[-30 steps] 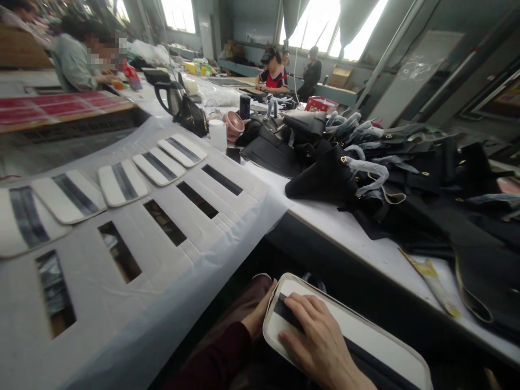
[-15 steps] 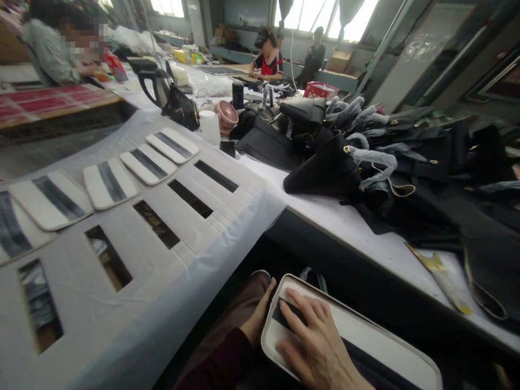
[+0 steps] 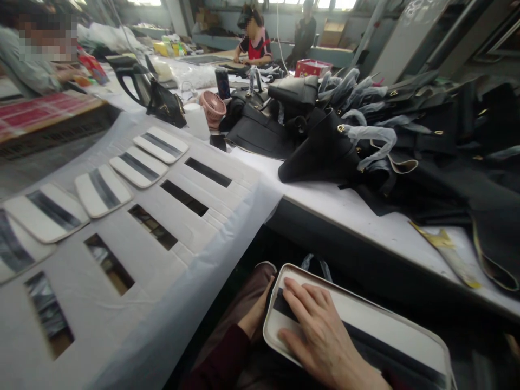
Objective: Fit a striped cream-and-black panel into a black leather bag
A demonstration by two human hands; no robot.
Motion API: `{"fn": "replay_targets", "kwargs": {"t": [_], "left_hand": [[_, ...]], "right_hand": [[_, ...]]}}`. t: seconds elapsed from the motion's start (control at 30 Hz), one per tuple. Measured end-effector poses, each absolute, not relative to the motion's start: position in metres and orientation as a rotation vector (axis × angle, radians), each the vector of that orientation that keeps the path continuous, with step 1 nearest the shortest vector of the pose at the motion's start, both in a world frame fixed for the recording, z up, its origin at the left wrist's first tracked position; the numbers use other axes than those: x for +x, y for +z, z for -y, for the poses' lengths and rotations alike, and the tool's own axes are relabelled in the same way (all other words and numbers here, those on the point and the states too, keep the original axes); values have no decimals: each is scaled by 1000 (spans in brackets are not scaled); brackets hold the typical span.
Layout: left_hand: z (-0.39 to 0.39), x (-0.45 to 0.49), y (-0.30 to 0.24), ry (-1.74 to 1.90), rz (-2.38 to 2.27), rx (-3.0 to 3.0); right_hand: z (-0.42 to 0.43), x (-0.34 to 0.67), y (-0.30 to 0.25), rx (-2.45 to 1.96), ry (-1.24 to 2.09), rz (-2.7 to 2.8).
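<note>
Across my lap lies a black bag, its white rounded base panel (image 3: 377,319) facing up inside a raised pale rim. Lengthwise down the panel runs a dark stripe. My right hand (image 3: 320,330) rests flat on the panel's left part, fingers stretched over the stripe and thumb apart. At the bag's left end is my left hand (image 3: 258,314), pressed along its side and holding it; most of its fingers are hidden. A plastic-wrapped handle (image 3: 319,266) shows just beyond the rim.
On the white slotted board (image 3: 195,238) at left, several white panels (image 3: 103,189) with dark stripes lie in a row. Black bags (image 3: 320,143) with wrapped handles crowd the right table. A pink fan (image 3: 212,108) and a kettle (image 3: 136,84) stand farther back. Other people sit beyond.
My view has tilted down and turned slightly right. My right hand's fingers have come closer together and lie flatter on the panel; my left hand stays at the bag's end.
</note>
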State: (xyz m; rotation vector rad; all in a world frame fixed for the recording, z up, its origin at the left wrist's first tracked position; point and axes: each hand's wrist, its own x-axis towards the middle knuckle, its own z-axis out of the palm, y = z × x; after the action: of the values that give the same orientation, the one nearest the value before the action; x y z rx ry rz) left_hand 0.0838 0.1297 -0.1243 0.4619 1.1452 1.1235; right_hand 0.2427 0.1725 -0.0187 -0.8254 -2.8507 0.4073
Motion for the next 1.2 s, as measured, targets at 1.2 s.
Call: {"fn": "replay_targets", "kwargs": {"t": [1.2], "left_hand": [[-124,45,-65,1077,-1188,704]], "right_hand": [[-168,243,-25,-936,563,2670]]}}
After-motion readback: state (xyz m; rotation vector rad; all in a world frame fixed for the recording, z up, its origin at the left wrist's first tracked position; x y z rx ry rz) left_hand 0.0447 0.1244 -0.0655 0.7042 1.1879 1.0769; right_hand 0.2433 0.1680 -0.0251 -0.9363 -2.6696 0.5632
